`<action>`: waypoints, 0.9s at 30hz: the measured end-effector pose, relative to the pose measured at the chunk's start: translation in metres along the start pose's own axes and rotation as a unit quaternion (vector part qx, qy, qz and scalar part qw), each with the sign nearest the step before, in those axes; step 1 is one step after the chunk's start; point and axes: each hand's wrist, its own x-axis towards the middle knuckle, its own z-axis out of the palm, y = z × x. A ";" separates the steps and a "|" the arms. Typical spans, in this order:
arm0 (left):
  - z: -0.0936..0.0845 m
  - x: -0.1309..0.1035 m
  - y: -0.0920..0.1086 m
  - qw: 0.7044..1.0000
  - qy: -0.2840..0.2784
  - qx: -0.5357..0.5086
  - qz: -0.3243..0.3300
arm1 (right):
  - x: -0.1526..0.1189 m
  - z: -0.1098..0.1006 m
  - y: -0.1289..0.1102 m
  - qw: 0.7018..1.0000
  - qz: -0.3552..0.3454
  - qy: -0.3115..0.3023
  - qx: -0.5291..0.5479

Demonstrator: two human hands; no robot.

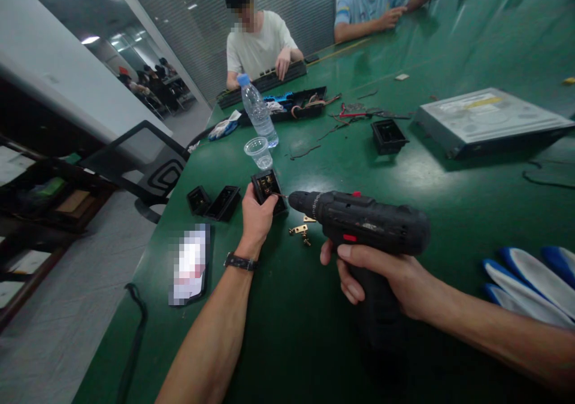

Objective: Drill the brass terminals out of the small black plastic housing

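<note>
The left hand (257,215) is clamped on a small black socket housing (268,192), fingers wrapped round its near side, holding it on the green table (278,308). A dark wristband (241,262) sits on that wrist. The right hand (381,278) is closed tight round the grip of a black cordless drill (366,221), index finger lying by the red trigger; the drill's bit points left and meets the housing right beside the left hand's thumb.

Just below the drill's chuck, between the two hands, lie a few small brass contact pieces (300,231). Left of the left hand sit two more black housings (215,202), touching each other. Below those, near the left forearm, lies a phone (191,265), its screen blurred. Just beyond the left hand stands a clear plastic cup (259,152), and behind it a water bottle (258,110) with a blue cap. Another black housing (389,136) sits well beyond the right hand, with a grey optical drive (489,119) to its right. Right of the right forearm lie blue-and-white work gloves (530,284). Two other people (260,44) sit at the far end of the table, hands on it.
</note>
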 end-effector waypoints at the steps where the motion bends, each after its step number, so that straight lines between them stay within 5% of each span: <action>1: 0.000 0.000 -0.001 1.000 0.011 0.021 0.008 | 0.000 0.000 0.000 1.000 0.002 0.001 0.011; 9: 0.000 0.002 0.001 0.997 0.073 -0.002 -0.020 | 0.002 0.003 -0.007 0.998 0.002 0.010 0.068; 15: -0.006 0.006 0.005 0.973 0.125 -0.165 -0.100 | 0.004 -0.002 -0.015 0.994 -0.003 0.037 0.101; 20: -0.012 0.003 0.015 0.926 0.035 -0.337 -0.164 | 0.016 -0.019 -0.012 0.988 -0.012 0.043 0.148; 27: -0.014 0.000 0.022 0.873 -0.052 -0.442 -0.200 | 0.024 -0.035 -0.012 0.981 0.002 0.018 0.191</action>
